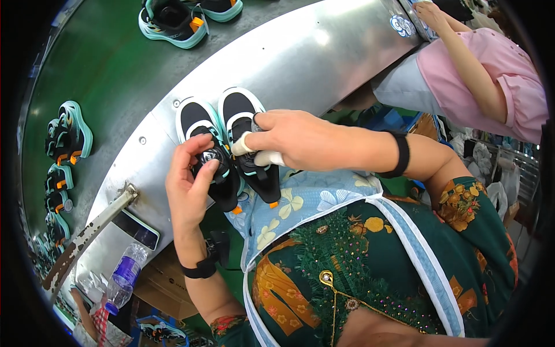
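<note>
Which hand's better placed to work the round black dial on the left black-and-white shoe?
Left hand, likely: its thumb and fingers bracket the dial. The right hand, wearing white finger covers, is at the matching shoe beside it.

Bright, fairly even light, apparently from overhead. White glare spot on the metal bench (277,66), beyond and right of the fingers (186,155); softer sheen on the green belt (110,63) to their left. Shadows soft. Black shoes (234,107) at the fingers run dark, detail partly lost. Fingers reasonably sharp. Heavy fisheye: bench edge bows, black vignette around, clutter (481,161) far right of the fingers dim, mushy.
</note>
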`<act>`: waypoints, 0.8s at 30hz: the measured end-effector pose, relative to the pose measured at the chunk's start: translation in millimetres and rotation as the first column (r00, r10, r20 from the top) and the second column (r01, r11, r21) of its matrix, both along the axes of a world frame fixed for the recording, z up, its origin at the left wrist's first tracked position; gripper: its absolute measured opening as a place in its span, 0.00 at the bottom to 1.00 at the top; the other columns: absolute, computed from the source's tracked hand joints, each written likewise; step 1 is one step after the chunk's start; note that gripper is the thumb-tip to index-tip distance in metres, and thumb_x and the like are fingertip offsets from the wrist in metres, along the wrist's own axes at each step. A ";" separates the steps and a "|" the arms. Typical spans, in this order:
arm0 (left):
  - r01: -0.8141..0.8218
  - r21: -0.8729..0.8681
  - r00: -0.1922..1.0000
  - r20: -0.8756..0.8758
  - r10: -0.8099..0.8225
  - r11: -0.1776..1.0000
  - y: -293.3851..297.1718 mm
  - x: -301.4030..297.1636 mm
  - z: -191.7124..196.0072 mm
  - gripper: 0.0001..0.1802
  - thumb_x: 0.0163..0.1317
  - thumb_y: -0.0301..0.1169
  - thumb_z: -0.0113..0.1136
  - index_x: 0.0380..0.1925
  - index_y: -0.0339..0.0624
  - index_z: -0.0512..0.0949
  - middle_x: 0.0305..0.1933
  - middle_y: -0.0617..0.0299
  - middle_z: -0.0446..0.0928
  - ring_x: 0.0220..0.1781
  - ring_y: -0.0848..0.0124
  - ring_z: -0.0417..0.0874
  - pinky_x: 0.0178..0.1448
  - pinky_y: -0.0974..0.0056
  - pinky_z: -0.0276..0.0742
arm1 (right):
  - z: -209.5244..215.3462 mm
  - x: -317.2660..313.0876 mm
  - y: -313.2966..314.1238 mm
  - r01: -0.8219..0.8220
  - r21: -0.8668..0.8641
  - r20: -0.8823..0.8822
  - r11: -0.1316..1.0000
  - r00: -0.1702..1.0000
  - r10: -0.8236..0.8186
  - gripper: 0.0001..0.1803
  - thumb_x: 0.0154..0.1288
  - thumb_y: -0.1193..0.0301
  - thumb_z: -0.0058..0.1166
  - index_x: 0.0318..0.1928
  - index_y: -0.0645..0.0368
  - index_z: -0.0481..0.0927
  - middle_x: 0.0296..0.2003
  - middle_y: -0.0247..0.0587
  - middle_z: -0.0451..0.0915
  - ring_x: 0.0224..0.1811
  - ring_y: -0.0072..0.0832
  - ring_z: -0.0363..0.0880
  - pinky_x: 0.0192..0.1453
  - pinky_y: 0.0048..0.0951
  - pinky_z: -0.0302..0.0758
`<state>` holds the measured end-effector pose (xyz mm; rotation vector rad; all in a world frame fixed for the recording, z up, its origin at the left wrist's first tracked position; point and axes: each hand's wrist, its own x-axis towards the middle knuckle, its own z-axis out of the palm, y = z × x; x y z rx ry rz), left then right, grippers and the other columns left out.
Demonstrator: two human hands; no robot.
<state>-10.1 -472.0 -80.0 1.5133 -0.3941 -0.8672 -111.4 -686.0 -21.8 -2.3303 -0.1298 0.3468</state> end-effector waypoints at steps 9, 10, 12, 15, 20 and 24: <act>0.087 0.209 0.927 0.340 -0.156 0.974 -5.4 1.1 12.7 0.21 0.55 0.21 0.60 0.51 0.38 0.76 0.47 0.60 0.75 0.52 0.69 0.75 0.60 0.66 0.67 | 2.9 -2.1 -7.2 -0.039 0.047 0.039 0.998 0.999 0.037 0.13 0.57 0.61 0.61 0.37 0.54 0.76 0.29 0.41 0.75 0.35 0.44 0.76 0.39 0.41 0.70; 0.128 0.106 0.951 0.268 -0.153 0.986 -4.4 1.4 8.1 0.21 0.54 0.22 0.61 0.51 0.38 0.76 0.46 0.59 0.75 0.52 0.67 0.76 0.61 0.65 0.67 | 0.0 -3.8 -6.8 -0.037 0.046 0.040 0.998 0.999 0.035 0.13 0.57 0.61 0.61 0.37 0.54 0.76 0.29 0.41 0.75 0.35 0.44 0.76 0.39 0.41 0.70; 0.103 0.028 0.986 0.126 -0.106 0.994 -4.7 0.5 5.9 0.21 0.54 0.23 0.63 0.50 0.37 0.76 0.45 0.58 0.75 0.51 0.65 0.76 0.60 0.64 0.68 | -13.3 -10.0 -3.9 0.007 -0.091 0.149 0.996 0.989 0.007 0.12 0.58 0.63 0.60 0.40 0.52 0.77 0.29 0.42 0.75 0.35 0.46 0.75 0.40 0.41 0.71; -0.147 0.234 0.658 0.749 -0.082 0.961 -17.2 -11.1 31.6 0.17 0.60 0.25 0.60 0.50 0.36 0.76 0.50 0.56 0.77 0.49 0.68 0.79 0.53 0.65 0.74 | -27.7 -19.7 -1.1 0.078 -0.084 0.183 0.993 0.981 -0.062 0.19 0.57 0.63 0.62 0.49 0.50 0.78 0.30 0.40 0.74 0.34 0.42 0.74 0.40 0.39 0.71; 0.025 0.193 0.864 -0.498 0.076 0.981 -13.1 -71.3 69.3 0.16 0.73 0.36 0.48 0.48 0.33 0.75 0.50 0.51 0.78 0.31 0.71 0.83 0.22 0.73 0.69 | -3.6 6.9 -39.8 0.299 0.229 -0.303 0.926 0.926 -0.224 0.18 0.58 0.64 0.63 0.48 0.56 0.80 0.36 0.46 0.82 0.35 0.35 0.80 0.43 0.34 0.76; -0.202 0.216 0.637 -0.712 0.296 0.955 -42.0 -97.8 57.4 0.19 0.74 0.38 0.45 0.48 0.30 0.74 0.47 0.50 0.79 0.32 0.71 0.83 0.18 0.75 0.66 | -6.6 4.6 -28.8 -0.015 0.273 -0.056 0.962 0.998 0.032 0.15 0.57 0.66 0.65 0.45 0.56 0.80 0.30 0.41 0.75 0.33 0.30 0.76 0.38 0.32 0.73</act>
